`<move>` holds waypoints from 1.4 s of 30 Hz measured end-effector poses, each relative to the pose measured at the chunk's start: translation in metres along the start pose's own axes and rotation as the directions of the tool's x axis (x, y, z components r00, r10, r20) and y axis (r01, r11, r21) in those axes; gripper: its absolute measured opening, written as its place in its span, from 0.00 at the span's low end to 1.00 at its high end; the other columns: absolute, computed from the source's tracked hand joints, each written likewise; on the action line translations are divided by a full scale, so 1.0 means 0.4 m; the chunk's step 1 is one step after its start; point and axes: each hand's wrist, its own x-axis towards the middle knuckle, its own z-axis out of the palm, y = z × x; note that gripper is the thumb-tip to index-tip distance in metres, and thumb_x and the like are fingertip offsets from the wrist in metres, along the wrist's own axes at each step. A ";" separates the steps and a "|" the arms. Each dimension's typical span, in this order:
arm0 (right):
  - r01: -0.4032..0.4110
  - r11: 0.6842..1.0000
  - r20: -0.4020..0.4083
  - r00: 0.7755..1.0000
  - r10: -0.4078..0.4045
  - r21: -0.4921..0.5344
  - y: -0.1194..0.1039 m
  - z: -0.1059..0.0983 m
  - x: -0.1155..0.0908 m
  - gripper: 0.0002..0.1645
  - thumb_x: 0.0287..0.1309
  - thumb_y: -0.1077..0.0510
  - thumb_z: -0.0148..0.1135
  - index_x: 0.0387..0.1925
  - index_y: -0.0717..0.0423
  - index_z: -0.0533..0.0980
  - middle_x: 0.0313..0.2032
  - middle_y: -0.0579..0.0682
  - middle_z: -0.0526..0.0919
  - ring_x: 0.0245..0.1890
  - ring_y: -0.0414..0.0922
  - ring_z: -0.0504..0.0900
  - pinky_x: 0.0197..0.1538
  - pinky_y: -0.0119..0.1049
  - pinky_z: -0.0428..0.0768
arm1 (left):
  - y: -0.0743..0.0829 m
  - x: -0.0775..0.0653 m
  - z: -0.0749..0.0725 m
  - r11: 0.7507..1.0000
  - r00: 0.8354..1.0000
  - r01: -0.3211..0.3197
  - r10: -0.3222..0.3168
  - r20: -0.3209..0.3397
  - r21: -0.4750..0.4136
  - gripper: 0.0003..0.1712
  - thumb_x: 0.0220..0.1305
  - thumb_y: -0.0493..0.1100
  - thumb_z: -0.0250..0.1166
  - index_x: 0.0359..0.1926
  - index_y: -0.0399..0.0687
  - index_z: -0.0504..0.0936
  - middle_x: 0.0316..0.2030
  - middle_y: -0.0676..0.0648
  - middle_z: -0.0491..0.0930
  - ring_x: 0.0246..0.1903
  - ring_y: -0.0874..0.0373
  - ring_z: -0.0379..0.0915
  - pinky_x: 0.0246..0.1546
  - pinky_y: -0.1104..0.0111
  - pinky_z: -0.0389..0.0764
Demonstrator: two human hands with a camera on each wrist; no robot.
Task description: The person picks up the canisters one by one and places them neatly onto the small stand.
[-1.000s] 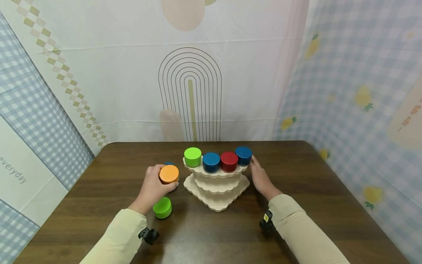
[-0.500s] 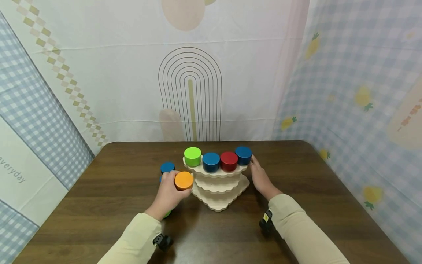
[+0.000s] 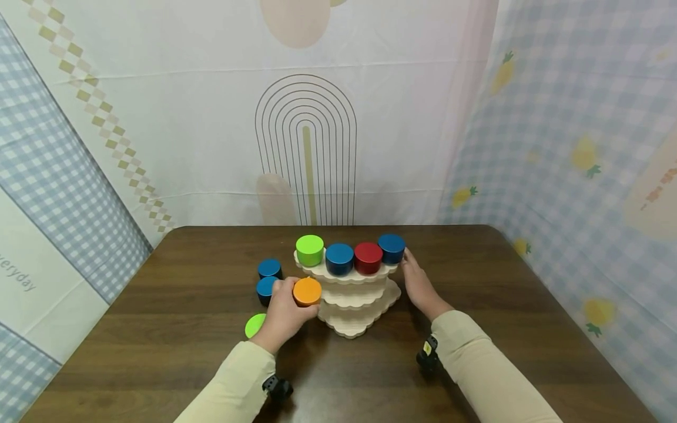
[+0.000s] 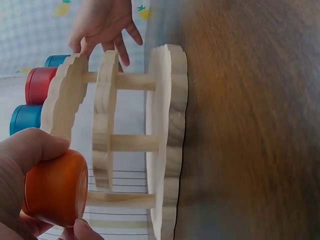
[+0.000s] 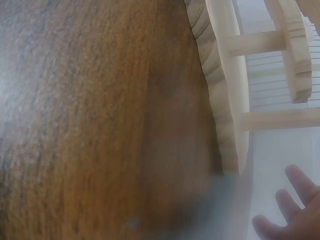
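Note:
A pale wooden three-tier stand (image 3: 351, 320) with scalloped edges stands on the table. My left hand (image 3: 285, 314) grips an orange round block (image 3: 307, 291) between thumb and fingers, at the stand's left side. My right hand (image 3: 420, 285) holds the right edge of the top tier (image 4: 62, 97) with thumb and forefinger, its other fingers spread; the exact contact is partly hidden. Along the top tier sit a light green block (image 3: 309, 251), a blue block (image 3: 339, 259), a red block (image 3: 367, 258) and a second blue block (image 3: 391, 249).
Left of the stand, two more blue blocks (image 3: 270, 268) stand on the brown table (image 3: 158, 329). A green block (image 3: 254, 325) lies nearer, partly behind the left hand. Dowels (image 4: 134, 143) join the tiers. Printed cloth (image 3: 402, 147) hangs behind the table.
My left hand has carried the orange block rightward and slightly nearer, to the stand's left side, uncovering the blue blocks. The right hand and stand have stayed put.

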 end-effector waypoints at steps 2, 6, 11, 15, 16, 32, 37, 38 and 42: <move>-0.002 1.000 0.001 1.000 0.002 0.004 -0.001 0.000 -0.001 0.32 0.76 0.50 0.23 0.76 0.52 0.41 0.74 0.60 0.47 0.73 0.59 0.46 0.70 0.59 0.47 | 0.000 0.001 0.006 1.000 1.000 -0.004 0.004 -0.008 0.000 0.32 0.47 0.38 0.74 0.52 0.34 0.71 0.47 0.37 0.64 0.45 0.46 0.65 0.48 0.52 0.72; 0.001 1.000 0.005 1.000 -0.001 0.005 -0.004 0.000 -0.003 0.32 0.76 0.50 0.22 0.76 0.52 0.41 0.75 0.60 0.46 0.74 0.59 0.45 0.71 0.59 0.47 | -0.001 0.005 0.013 1.000 1.000 -0.018 0.017 -0.024 -0.006 0.32 0.46 0.39 0.75 0.51 0.33 0.71 0.47 0.37 0.64 0.44 0.46 0.65 0.47 0.52 0.72; 0.001 1.000 0.014 1.000 -0.001 0.005 -0.005 0.000 -0.003 0.32 0.75 0.49 0.21 0.77 0.50 0.39 0.75 0.59 0.46 0.74 0.58 0.45 0.71 0.59 0.47 | 0.000 0.010 0.022 1.000 0.999 -0.009 0.008 -0.035 -0.024 0.32 0.46 0.41 0.75 0.50 0.34 0.71 0.47 0.37 0.64 0.45 0.46 0.66 0.47 0.53 0.72; 0.008 1.000 0.014 1.000 -0.008 0.004 -0.001 0.000 -0.001 0.32 0.75 0.49 0.21 0.77 0.50 0.39 0.75 0.59 0.46 0.74 0.58 0.45 0.71 0.58 0.47 | 0.005 0.014 0.031 0.999 0.999 0.020 -0.022 -0.035 -0.045 0.32 0.47 0.41 0.75 0.51 0.35 0.71 0.48 0.38 0.64 0.46 0.45 0.66 0.49 0.53 0.72; 0.009 1.000 0.013 1.000 -0.010 0.004 0.000 0.000 -0.001 0.32 0.76 0.49 0.21 0.77 0.50 0.39 0.75 0.59 0.46 0.74 0.58 0.45 0.71 0.58 0.47 | 0.007 0.015 0.034 0.998 0.999 0.026 -0.028 -0.033 -0.053 0.32 0.47 0.41 0.75 0.52 0.35 0.71 0.48 0.38 0.64 0.46 0.45 0.66 0.50 0.53 0.72; 0.003 1.000 0.013 1.000 -0.003 0.001 -0.003 0.000 -0.001 0.33 0.75 0.48 0.21 0.77 0.51 0.38 0.75 0.58 0.45 0.74 0.57 0.44 0.71 0.58 0.47 | 0.010 0.027 0.074 0.990 0.994 0.063 -0.073 -0.082 -0.122 0.37 0.51 0.42 0.75 0.58 0.33 0.69 0.50 0.37 0.64 0.50 0.44 0.66 0.57 0.53 0.72; 0.002 1.000 0.013 1.000 -0.002 0.007 -0.001 0.001 0.001 0.33 0.75 0.48 0.21 0.77 0.50 0.38 0.75 0.58 0.45 0.74 0.57 0.45 0.71 0.58 0.47 | 0.010 0.030 0.087 0.988 0.993 0.065 -0.078 -0.092 -0.141 0.38 0.52 0.44 0.75 0.59 0.33 0.68 0.51 0.37 0.64 0.51 0.45 0.66 0.58 0.53 0.72; 0.001 1.000 0.013 1.000 -0.001 0.008 0.000 0.001 0.001 0.33 0.75 0.48 0.21 0.77 0.50 0.39 0.75 0.58 0.45 0.74 0.57 0.45 0.71 0.58 0.47 | 0.010 0.031 0.090 0.988 0.993 0.065 -0.078 -0.093 -0.144 0.38 0.52 0.45 0.75 0.59 0.33 0.68 0.51 0.37 0.64 0.52 0.45 0.66 0.58 0.53 0.72; 0.001 1.000 0.014 1.000 -0.001 0.007 0.002 0.001 0.001 0.33 0.76 0.49 0.21 0.77 0.51 0.38 0.75 0.59 0.45 0.73 0.58 0.46 0.71 0.58 0.48 | 0.009 0.033 0.098 0.986 0.992 0.049 -0.067 -0.104 -0.161 0.38 0.52 0.45 0.75 0.59 0.33 0.69 0.52 0.37 0.64 0.52 0.45 0.64 0.58 0.53 0.72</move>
